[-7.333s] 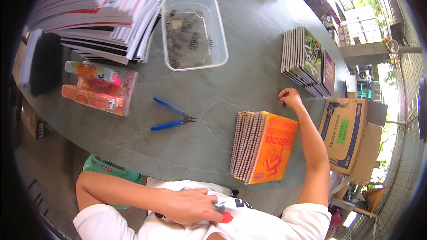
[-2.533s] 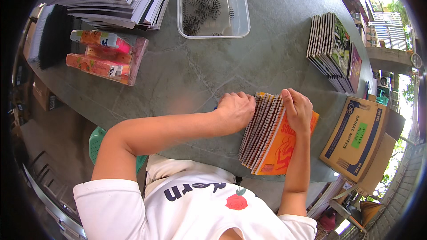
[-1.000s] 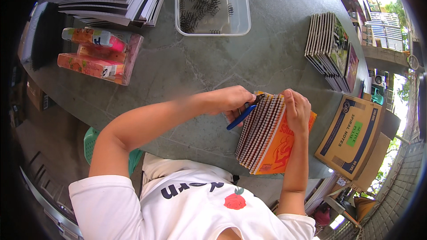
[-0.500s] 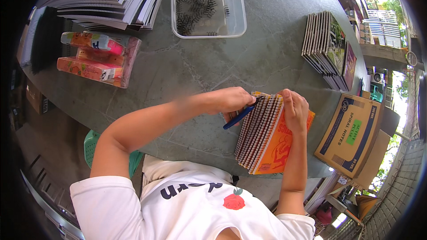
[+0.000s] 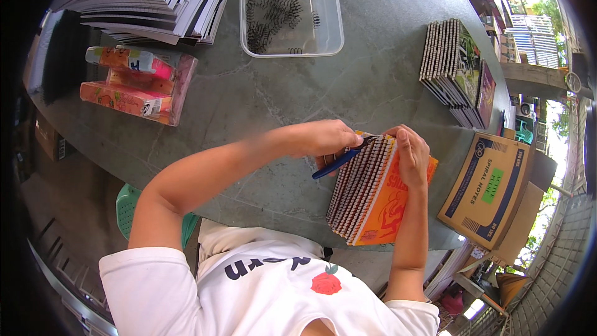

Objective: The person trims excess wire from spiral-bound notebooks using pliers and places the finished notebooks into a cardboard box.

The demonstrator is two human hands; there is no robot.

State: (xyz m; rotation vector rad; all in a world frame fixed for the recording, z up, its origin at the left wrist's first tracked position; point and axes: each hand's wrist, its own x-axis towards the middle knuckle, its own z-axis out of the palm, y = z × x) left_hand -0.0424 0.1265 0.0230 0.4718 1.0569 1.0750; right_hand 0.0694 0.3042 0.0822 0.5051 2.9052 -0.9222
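Note:
A stack of spiral notebooks [image 5: 384, 211] with an orange cover leans at the table's near edge, its rows of wire coils facing left and up. My left hand [image 5: 328, 139] is closed around blue-handled pliers [image 5: 336, 164]. The dark jaws reach the far ends of the coils; exactly what they grip is too small to tell. My right hand [image 5: 413, 157] grips the stack at its far right corner, thumb over the orange cover and fingers behind the top edge.
A clear plastic tub [image 5: 341, 18] of loose black coils stands at the far middle. Large paper stacks [image 5: 168, 6] and a pink plastic-wrapped pack [image 5: 134, 87] lie left. More spiral notebooks [image 5: 444, 62] and a cardboard box [image 5: 485, 190] stand right. A green chair [image 5: 127, 208] is below the table edge.
My left hand has shifted the pliers' jaws slightly right across the coil ends. The right hand keeps its grip on the notebooks, nearly still.

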